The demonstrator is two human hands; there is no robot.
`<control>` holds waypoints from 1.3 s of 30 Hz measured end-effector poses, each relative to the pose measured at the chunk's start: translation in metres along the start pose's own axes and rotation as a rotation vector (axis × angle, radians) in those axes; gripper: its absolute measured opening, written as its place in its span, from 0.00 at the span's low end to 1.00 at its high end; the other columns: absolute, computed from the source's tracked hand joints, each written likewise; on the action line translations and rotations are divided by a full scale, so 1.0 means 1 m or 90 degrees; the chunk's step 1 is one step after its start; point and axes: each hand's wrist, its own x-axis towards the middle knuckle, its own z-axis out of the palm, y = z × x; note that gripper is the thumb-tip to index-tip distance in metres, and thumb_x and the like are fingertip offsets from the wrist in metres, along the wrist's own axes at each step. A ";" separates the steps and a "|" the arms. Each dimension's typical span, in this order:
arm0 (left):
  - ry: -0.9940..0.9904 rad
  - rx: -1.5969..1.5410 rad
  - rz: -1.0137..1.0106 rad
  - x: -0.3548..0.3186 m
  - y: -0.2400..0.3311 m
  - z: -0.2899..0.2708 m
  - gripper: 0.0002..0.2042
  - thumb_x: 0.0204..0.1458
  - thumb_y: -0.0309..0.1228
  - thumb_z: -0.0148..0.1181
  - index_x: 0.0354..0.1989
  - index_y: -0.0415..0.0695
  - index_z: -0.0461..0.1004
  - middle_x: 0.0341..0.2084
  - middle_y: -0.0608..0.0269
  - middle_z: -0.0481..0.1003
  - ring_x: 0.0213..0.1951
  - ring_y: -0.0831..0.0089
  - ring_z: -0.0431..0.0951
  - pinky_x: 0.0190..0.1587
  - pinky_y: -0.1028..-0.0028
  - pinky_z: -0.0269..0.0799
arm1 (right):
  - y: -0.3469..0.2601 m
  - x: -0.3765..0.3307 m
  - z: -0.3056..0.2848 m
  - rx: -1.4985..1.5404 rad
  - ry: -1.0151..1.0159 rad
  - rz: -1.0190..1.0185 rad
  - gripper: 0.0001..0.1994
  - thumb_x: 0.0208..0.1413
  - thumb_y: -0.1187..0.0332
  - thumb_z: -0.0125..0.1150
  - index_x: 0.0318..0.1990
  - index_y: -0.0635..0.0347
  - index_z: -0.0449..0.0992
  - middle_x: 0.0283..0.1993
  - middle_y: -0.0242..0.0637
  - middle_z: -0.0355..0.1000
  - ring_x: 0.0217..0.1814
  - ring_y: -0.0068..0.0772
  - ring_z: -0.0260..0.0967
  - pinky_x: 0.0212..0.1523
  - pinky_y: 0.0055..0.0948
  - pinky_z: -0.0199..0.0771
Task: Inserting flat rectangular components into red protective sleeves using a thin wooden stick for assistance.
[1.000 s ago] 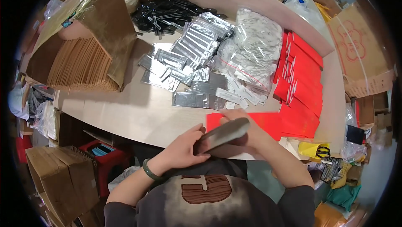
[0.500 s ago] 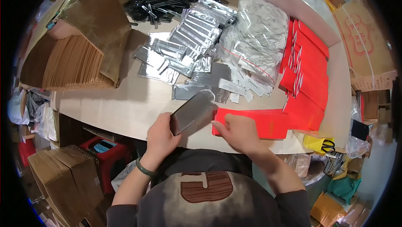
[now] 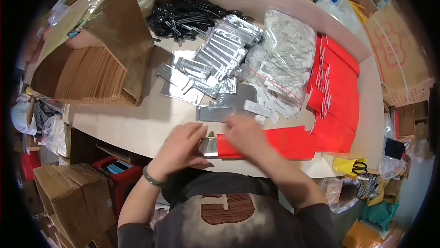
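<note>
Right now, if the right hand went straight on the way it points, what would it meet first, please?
Most likely the flat grey packet just ahead and to the left of the right hand. The hand is blurred and its height unclear, so it might pass over.

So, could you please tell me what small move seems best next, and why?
I'd probably have the left hand ease the silvery packet rightward: the packet sits between its thumb and fingers and meets the left end of the red envelope, while the blurred right hand is over that end. Whether it's already partly inside is unclear.
</note>
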 end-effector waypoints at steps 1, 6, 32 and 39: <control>0.013 -0.001 -0.051 -0.005 -0.005 -0.016 0.36 0.38 0.39 0.75 0.58 0.42 0.68 0.51 0.48 0.73 0.52 0.49 0.72 0.57 0.56 0.66 | 0.024 0.010 -0.018 -0.079 0.116 -0.088 0.07 0.45 0.70 0.63 0.33 0.59 0.74 0.34 0.45 0.72 0.39 0.52 0.72 0.40 0.47 0.73; 0.457 0.231 -0.258 -0.015 -0.097 -0.126 0.11 0.51 0.25 0.61 0.43 0.38 0.77 0.34 0.55 0.77 0.34 0.59 0.77 0.41 0.64 0.74 | 0.099 0.009 -0.049 -0.284 0.149 -0.124 0.10 0.44 0.70 0.64 0.36 0.60 0.78 0.37 0.45 0.72 0.41 0.51 0.71 0.43 0.45 0.73; 0.729 0.084 -0.326 -0.041 -0.137 -0.115 0.10 0.62 0.25 0.51 0.49 0.36 0.72 0.35 0.57 0.73 0.38 0.67 0.73 0.42 0.70 0.69 | -0.056 0.002 0.061 -0.070 0.020 -0.474 0.18 0.49 0.75 0.61 0.49 0.61 0.72 0.49 0.45 0.69 0.54 0.50 0.65 0.52 0.44 0.65; 0.339 -0.455 -0.410 -0.143 -0.055 -0.022 0.06 0.61 0.25 0.56 0.40 0.34 0.76 0.32 0.68 0.74 0.37 0.83 0.69 0.40 0.82 0.66 | -0.024 -0.027 -0.017 -0.027 -0.098 -0.335 0.17 0.47 0.67 0.69 0.41 0.65 0.73 0.57 0.54 0.66 0.59 0.56 0.63 0.61 0.49 0.64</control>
